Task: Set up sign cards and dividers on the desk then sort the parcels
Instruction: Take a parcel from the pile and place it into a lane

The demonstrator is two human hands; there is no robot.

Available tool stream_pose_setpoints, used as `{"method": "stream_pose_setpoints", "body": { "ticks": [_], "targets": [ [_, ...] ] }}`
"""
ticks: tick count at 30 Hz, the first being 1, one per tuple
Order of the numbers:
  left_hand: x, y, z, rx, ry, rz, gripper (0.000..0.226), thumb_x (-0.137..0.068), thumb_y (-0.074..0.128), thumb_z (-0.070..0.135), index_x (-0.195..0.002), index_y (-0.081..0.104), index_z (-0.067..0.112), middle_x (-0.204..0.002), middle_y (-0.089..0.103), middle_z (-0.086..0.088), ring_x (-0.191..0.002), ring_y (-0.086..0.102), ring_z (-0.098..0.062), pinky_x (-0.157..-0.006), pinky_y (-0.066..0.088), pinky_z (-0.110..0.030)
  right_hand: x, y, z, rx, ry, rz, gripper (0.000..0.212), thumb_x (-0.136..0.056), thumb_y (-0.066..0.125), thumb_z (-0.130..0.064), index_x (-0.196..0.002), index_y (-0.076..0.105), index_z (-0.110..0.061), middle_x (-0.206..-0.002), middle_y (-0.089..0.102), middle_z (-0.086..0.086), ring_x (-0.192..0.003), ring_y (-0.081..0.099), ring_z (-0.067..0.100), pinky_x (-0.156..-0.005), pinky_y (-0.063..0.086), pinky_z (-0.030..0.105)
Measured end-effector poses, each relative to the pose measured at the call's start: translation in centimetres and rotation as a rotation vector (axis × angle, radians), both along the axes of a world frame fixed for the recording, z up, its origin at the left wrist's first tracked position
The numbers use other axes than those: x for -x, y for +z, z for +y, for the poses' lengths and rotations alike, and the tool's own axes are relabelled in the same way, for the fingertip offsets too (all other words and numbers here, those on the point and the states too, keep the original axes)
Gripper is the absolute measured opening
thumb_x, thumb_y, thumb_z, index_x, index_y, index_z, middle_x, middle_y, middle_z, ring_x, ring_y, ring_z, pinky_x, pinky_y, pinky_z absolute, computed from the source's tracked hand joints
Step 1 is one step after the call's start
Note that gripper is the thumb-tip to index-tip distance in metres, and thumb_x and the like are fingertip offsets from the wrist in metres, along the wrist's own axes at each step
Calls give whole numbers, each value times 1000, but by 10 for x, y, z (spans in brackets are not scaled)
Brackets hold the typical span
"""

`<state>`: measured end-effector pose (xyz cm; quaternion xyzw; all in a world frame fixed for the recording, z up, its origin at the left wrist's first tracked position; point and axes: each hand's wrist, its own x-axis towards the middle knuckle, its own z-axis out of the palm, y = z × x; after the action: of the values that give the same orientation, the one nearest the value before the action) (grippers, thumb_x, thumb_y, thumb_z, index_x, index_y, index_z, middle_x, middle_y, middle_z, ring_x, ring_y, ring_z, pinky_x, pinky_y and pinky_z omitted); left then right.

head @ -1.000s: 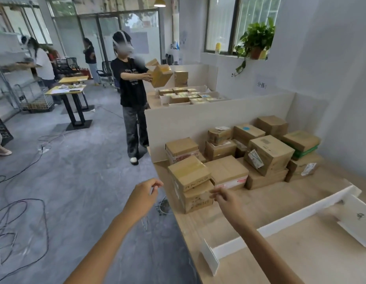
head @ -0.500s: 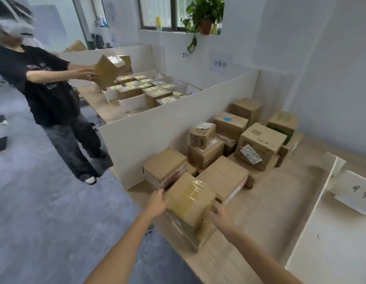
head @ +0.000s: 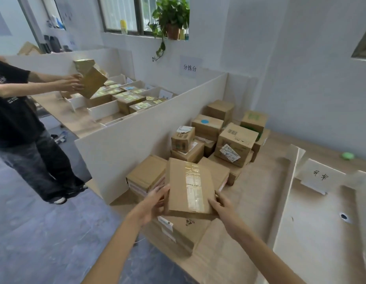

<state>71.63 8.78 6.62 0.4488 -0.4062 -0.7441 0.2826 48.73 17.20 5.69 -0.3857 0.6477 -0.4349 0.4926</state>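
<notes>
I hold a flat taped cardboard parcel [head: 189, 186] tilted up above another brown parcel [head: 178, 230] at the desk's near edge. My left hand [head: 152, 203] grips its left side and my right hand [head: 220, 204] grips its lower right corner. Behind it lies a heap of several more parcels [head: 233, 144]. A white divider strip [head: 288, 193] runs across the wooden desk [head: 253, 187] on the right. Past it stands a white sign card [head: 319, 176] with handwriting.
A tall white partition [head: 141, 128] closes the desk's left side. Beyond it is a second desk with dividers and sorted boxes [head: 126, 97], where another person [head: 24, 124] holds a box. A green object [head: 347, 155] lies near the wall. A potted plant [head: 172, 19] sits on the sill.
My hands reached the front parcel, took hold of it and lifted it off the box beneath. The view swung right and closer to the desk.
</notes>
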Motion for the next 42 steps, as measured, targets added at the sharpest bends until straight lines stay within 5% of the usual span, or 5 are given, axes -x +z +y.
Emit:
{"method": "stream_pose_setpoints", "body": {
  "ticks": [5, 15, 20, 25, 42],
  "targets": [
    [61, 74, 43, 231, -109, 42, 69, -75, 70, 44, -135, 41, 24, -123, 61, -1, -111, 60, -21, -90, 52, -40, 20, 68, 38, 164, -33, 404, 70, -89, 54, -48, -148, 21, -29, -142, 24, -11, -135, 24, 10, -115, 24, 37],
    [145, 108, 126, 1134, -255, -115, 49, -86, 54, 46, -131, 52, 29, -140, 45, 15, -132, 37, -1, -107, 40, -36, 74, 127, 132, 262, -60, -643, 66, -85, 53, -58, -137, 45, -19, -135, 55, 11, -124, 52, 29, -100, 46, 45],
    [154, 114, 131, 741, -167, -88, 93, -61, 71, 64, -140, 25, 43, -145, 37, 13, -134, 37, -11, -102, 42, -34, 97, 123, 172, 361, -96, -593, 66, -81, 52, -64, -133, 52, -23, -136, 54, 8, -125, 53, 26, -95, 50, 38],
    [176, 119, 147, 384, -316, 88, 68, -71, 72, 31, -133, 43, 29, -114, 65, 4, -103, 65, -17, -74, 55, -30, 124, 118, 209, 316, -161, -549, 68, -77, 55, -65, -131, 55, -24, -133, 56, 10, -121, 55, 28, -94, 50, 42],
    [293, 60, 225, 130, -127, 244, 74, -64, 83, 27, -119, 34, 35, -120, 58, -4, -110, 59, -22, -90, 51, -50, 170, 54, 263, 432, -902, -272, 47, -92, 57, -20, -131, 37, -37, -124, 59, 5, -107, 63, 26, -75, 56, 37]
  ]
}}
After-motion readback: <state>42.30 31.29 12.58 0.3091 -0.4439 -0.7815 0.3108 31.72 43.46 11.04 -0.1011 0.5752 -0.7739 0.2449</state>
